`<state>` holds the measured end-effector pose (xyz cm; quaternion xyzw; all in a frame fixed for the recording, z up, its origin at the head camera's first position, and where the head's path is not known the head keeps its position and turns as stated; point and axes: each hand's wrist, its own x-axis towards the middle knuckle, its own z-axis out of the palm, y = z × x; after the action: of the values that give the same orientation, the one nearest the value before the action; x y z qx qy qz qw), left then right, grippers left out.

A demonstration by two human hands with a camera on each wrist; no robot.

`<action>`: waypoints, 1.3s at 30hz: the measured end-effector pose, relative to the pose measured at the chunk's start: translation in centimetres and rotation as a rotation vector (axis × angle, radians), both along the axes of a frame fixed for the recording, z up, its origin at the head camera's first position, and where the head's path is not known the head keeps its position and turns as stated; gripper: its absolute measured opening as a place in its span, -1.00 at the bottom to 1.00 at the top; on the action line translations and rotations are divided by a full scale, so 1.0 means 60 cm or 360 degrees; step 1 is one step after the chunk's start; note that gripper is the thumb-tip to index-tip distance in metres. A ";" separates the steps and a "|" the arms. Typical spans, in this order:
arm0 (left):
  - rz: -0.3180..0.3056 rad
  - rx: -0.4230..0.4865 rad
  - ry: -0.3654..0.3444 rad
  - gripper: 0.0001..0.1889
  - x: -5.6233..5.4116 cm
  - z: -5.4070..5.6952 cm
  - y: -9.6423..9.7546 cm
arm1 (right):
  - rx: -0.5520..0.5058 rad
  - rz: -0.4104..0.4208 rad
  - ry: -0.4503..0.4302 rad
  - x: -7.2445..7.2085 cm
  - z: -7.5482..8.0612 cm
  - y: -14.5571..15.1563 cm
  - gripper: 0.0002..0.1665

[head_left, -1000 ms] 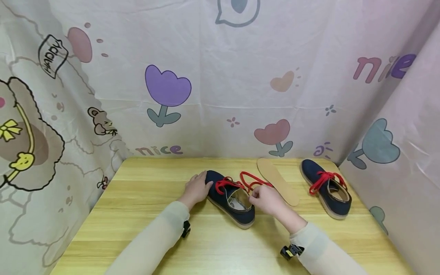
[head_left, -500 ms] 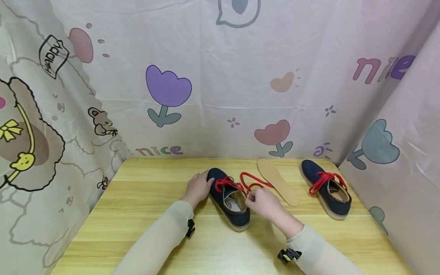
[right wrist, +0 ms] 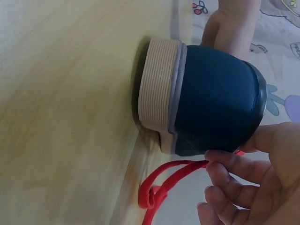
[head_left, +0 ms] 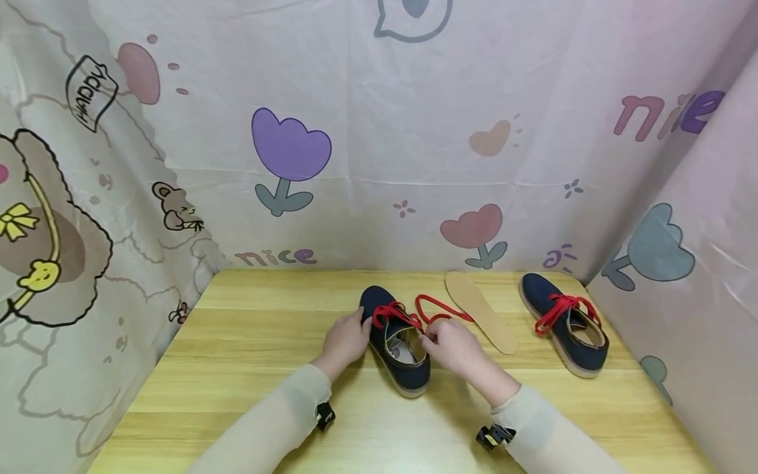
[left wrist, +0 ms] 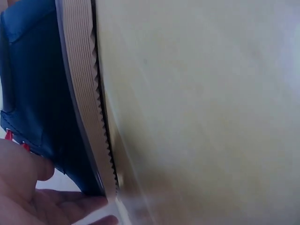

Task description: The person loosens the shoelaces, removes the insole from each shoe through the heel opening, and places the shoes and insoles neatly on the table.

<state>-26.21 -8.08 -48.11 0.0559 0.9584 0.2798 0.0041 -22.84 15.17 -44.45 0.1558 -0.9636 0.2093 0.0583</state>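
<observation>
A navy shoe (head_left: 414, 378) with red laces (head_left: 392, 312) and a ribbed tan sole (left wrist: 80, 61) sits on the table, toe pointing away, its light inside showing through the opening. My left hand (head_left: 348, 337) holds it by the toe end; in the left wrist view the thumb lies over the upper and the fingers (left wrist: 77, 205) reach past the toe. At the right side of the opening, my right hand (head_left: 454, 345) pinches the collar between thumb and index finger. A long red lace end (right wrist: 164, 180) runs out beside the right fingertips, curving across the table.
A flat tan insole (head_left: 481, 313) lies behind the right hand, the loose lace reaching its edge. Farther right rests a second navy shoe (head_left: 586, 359), its red laces tied in a bow. A patterned cloth (head_left: 379, 224) hangs behind the wooden table (head_left: 249, 329).
The shoe's heel has swung slightly left and nearer, and its toe has shifted right. My left hand has slid right and a little closer along the shoe. My right hand has followed the collar left.
</observation>
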 end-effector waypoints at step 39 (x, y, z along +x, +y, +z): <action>0.0123 0.0105 0.0082 -0.47 0.018 0.070 0.011 | -0.0051 0.0022 0.0017 0.008 0.016 -0.011 -0.68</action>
<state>-25.11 -7.42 -43.92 0.0262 0.9500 0.3095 -0.0331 -22.39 14.51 -43.47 0.1627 -0.9587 0.2244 0.0646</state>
